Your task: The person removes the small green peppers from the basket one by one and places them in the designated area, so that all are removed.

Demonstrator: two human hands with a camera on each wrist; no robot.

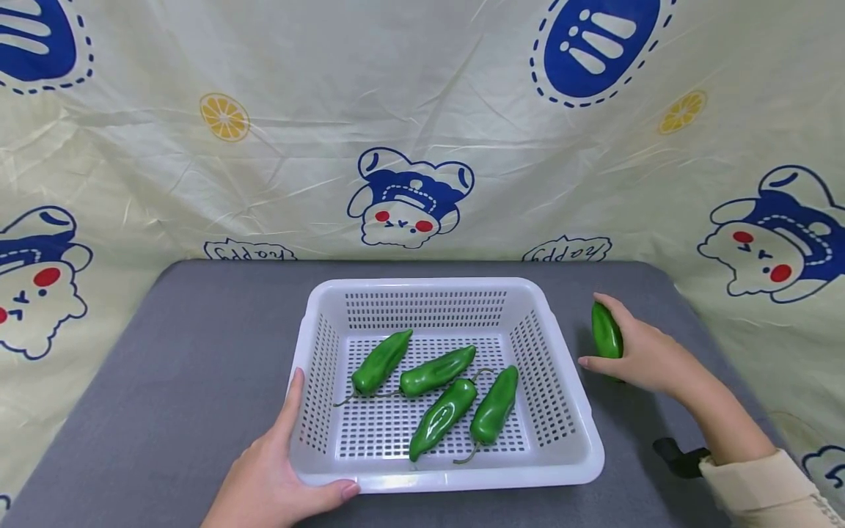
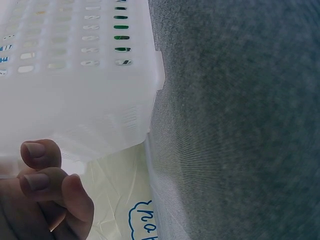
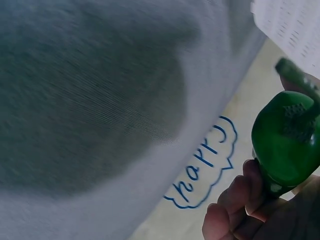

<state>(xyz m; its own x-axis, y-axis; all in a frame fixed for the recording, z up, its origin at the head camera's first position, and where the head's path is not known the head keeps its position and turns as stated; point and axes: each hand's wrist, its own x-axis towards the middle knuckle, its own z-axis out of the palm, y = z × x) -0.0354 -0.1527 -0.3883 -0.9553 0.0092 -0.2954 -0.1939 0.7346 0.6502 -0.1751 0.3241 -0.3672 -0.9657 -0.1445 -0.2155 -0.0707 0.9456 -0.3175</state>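
A white plastic basket with slotted walls stands on the grey table, holding several glossy green peppers with thin stems. My left hand grips its near left corner, thumb on the front rim and index finger along the left side. In the left wrist view, curled fingers lie against the basket wall. Right of the basket, my right hand holds another green pepper between thumb and fingers. The right wrist view shows this pepper stem end toward the camera, apparently raised off the table.
The grey tabletop extends on both sides of the basket. Behind it hangs a pale patterned sheet with blue bears and orange slices. A black strap-like piece shows beside the right wrist.
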